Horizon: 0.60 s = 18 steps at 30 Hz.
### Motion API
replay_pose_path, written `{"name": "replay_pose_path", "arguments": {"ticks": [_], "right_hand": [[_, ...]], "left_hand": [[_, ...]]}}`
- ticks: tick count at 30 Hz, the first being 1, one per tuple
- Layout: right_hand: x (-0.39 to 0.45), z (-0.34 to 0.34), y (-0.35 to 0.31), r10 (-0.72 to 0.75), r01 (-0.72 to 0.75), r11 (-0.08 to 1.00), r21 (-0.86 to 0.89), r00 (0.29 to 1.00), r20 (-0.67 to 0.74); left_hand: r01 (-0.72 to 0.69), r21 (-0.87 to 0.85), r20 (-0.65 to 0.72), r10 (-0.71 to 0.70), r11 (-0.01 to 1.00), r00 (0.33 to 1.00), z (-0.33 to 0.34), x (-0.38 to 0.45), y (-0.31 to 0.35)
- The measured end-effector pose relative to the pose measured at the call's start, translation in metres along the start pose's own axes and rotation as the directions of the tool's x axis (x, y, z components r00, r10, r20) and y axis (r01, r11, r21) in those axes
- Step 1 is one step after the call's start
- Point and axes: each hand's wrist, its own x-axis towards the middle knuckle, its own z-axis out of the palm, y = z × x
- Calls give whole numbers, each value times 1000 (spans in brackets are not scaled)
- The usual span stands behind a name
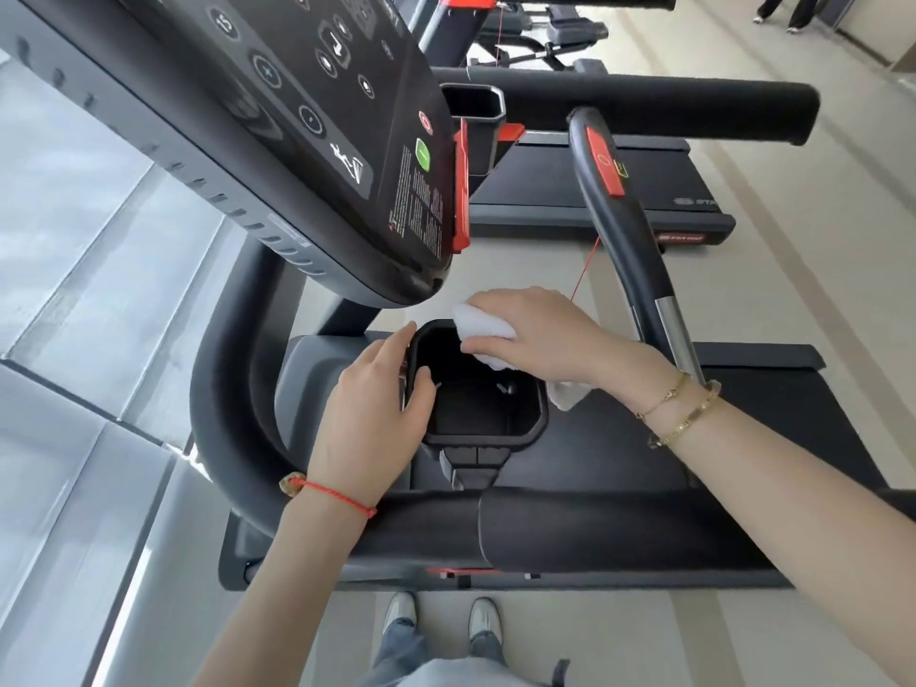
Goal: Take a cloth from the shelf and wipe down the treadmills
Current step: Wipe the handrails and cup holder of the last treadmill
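Right now the person stands at the side of the nearest treadmill (743,438), both arms reaching over its padded side rail (595,533) to the black cup holder (481,404) that sits below the console (297,141). Their right hand (540,334) rests on the far rim of the cup holder with a white cloth (483,327) bunched under it; the fingers are curled over the cloth and press it against the rim, and a loose end of the cloth hangs out below the wrist, just beside the holder's right edge. Their left hand (381,394) grips the holder's left wall, the thumb hooked inside the opening and the fingers wrapped on the outside. A red string bracelet (342,495) circles the left wrist, and gold bracelets (679,409) circle the right wrist. Beyond the cup holder a curved handlebar (624,225) with a red patch rises past the right hand, and a thin red cord (585,270) runs down from it. A second treadmill (595,190) stands farther off behind that handlebar. Below the side rail, the person's pale shoes (441,617) stand on the light floor (773,270), and far behind the console the legs of two more people (788,9) can be seen.
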Motion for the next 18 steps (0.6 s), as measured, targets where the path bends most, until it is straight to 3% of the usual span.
{"name": "replay_pose_path", "arguments": {"ticks": [6,13,18], "right_hand": [[-29,2,23,54,-45,984,173,997,-48],[13,-4,-1,-165,173,963,-207,985,54],[9,4,-3,-111,102,981,-166,993,-49]], "left_hand": [[-15,-17,-16,15,1000,1000,0,0,0],[-14,-8,-31,14,1000,999,0,0,0],[-32,-1,-35,31,1000,999,-1,1,-1]]}}
